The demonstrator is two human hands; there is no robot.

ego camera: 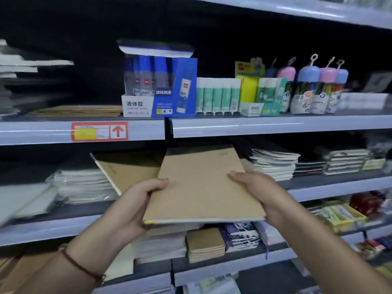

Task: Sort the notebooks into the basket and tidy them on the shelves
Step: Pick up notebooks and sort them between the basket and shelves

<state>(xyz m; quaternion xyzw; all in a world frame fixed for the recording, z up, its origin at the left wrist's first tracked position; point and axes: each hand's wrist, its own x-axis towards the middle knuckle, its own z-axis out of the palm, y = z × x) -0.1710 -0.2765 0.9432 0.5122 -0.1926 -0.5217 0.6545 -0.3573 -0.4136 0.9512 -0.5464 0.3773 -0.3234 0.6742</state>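
Notebooks go back on display: a person's two hands carry a thin bundle of kraft-covered notebooks (201, 185) toward the middle shelf (331, 184) of a stationery rack. The left hand (135, 206) grips the bundle's near left corner, thumb on the cover and fingers curled beneath. The right hand (257, 188) clasps the right edge, thumb lying across the top. The bundle is held in the air in front of the shelf edge, its far end already under the shelf above, just beside a leaning brown notebook (125, 168) to its left and a pile of white notebooks (273, 162) to its right.

By the look of it, this is the shelving step, not the basket step; no basket shows here. The next move appears to call for sliding the bundle forward and flat into the gap between those two neighbours, then squaring its edges.

The bundle's long axis runs away from the person, tilted slightly right, far end raised toward the shelf and page edges facing the camera. Glue boxes (159, 88) sit on the shelf above.
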